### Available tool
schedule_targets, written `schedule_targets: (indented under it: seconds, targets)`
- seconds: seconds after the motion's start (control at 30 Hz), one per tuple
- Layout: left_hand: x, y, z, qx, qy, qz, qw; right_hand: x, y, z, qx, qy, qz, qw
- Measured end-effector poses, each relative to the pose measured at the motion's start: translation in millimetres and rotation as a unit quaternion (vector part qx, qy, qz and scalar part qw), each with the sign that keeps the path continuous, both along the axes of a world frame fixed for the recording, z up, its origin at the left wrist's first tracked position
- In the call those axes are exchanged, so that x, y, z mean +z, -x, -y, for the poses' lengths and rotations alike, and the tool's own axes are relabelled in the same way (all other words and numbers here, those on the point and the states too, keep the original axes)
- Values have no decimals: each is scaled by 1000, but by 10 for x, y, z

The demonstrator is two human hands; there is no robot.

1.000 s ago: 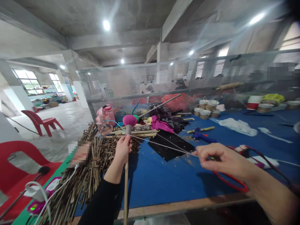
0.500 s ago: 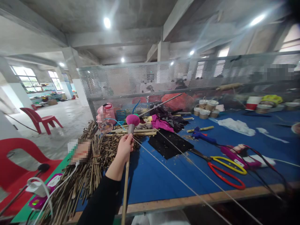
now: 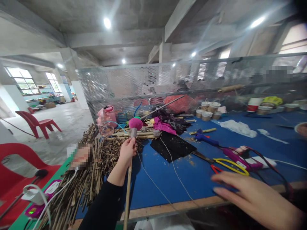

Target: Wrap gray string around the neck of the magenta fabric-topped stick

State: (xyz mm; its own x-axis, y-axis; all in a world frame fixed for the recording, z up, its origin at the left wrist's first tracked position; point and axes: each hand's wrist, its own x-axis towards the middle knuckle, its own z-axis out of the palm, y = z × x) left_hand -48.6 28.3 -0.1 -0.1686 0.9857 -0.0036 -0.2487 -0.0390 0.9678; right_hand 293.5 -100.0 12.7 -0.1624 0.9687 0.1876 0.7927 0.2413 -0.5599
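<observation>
My left hand (image 3: 129, 149) is closed round a wooden stick (image 3: 128, 191), just below its grey wrapped neck. A round magenta bundle (image 3: 135, 124) tops the stick. Thin grey string (image 3: 146, 171) runs slack from near that hand down toward the table's front edge. Another length of it leads to a small grey ball of string (image 3: 156, 132). My right hand (image 3: 254, 198), slightly blurred, hovers at the lower right with thumb and fingers apart. It covers part of the red handle of the scissors (image 3: 203, 157), whose blades lie by a black cloth (image 3: 177, 143).
Bundled dry twigs (image 3: 93, 175) lie left, beside a power strip (image 3: 35, 209). A pink jug (image 3: 104, 119) and magenta cloth (image 3: 164, 125) sit behind. A blue-handled tool (image 3: 206, 139), white plastic (image 3: 237, 127) and several small cups (image 3: 213, 107) are right. A perforated metal screen (image 3: 134, 80) borders the back.
My right hand has come into view at the lower right, over the scissors. The string, taut before, now hangs slack in curves. My left hand keeps its hold on the stick.
</observation>
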Motion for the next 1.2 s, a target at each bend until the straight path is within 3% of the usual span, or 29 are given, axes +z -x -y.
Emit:
schedule_targets:
  seconds: [0.1,0.17,0.2,0.33,0.43,0.53,0.7,0.83,1.03,1.2]
  targets:
    - [-11,-33,5,-19,-3,5,1000,55,386,-583,97,134,-3,986]
    - [-18,-51,7,-27,1,7,1000,-22,647,-1041,120,113,-15,986]
    - [-20,-59,8,-27,3,6,1000,-81,772,-1276,107,84,-11,991]
    - [-24,-76,12,-27,10,4,1000,-257,1228,-2130,-53,-21,59,997]
    - [-35,-77,14,-32,20,6,999,-199,1493,-2602,-68,-35,100,992]
    - [-52,-75,18,-32,28,5,999,-26,1618,-2921,-73,-49,87,992]
    - [-50,-79,22,-34,29,6,999,137,1532,-3071,-74,-12,96,993]
    - [-43,-82,18,-35,30,2,999,25,1480,-2923,-32,90,121,988]
    - [-59,-76,7,-38,28,5,999,-167,1670,-2774,-2,260,116,959]
    - [-53,-62,-4,-30,38,0,999,-15,1765,-2851,7,313,17,950]
